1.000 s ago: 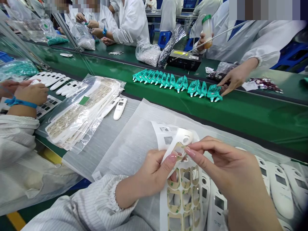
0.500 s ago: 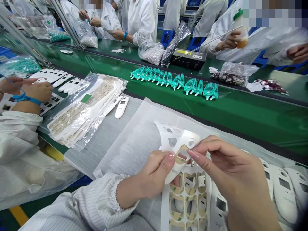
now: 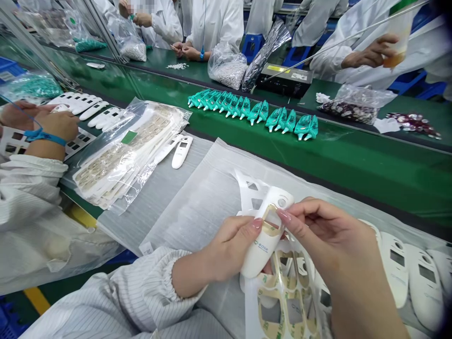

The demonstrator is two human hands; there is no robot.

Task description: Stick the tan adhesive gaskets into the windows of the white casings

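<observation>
Bench edge at 9 o'clock: co-worker's hand (image 3: 58,126) with blue wrist strap (image 3: 45,136), over white casings.
10 o'clock bag: clear plastic bag (image 3: 130,155) of adhesive sheets, loose white casing (image 3: 178,153) just beside it.
Left hand (image 3: 229,247), 6 o'clock: closed round the lower body of the white device casing (image 3: 256,256), held tilted up.
Casing window: gold adhesive frame (image 3: 265,226) seated round it.
12 o'clock belt: teal plastic parts (image 3: 252,113) in a row on the green conveyor belt (image 3: 353,174).
Below casing: die-cut adhesive sheet (image 3: 286,301), hanging, touching the hands.
Right hand (image 3: 328,230), 4 o'clock: curled, fingertips (image 3: 285,216) pressed on the casing's top end.
Far right, 4 o'clock: row of white casings (image 3: 395,268).
</observation>
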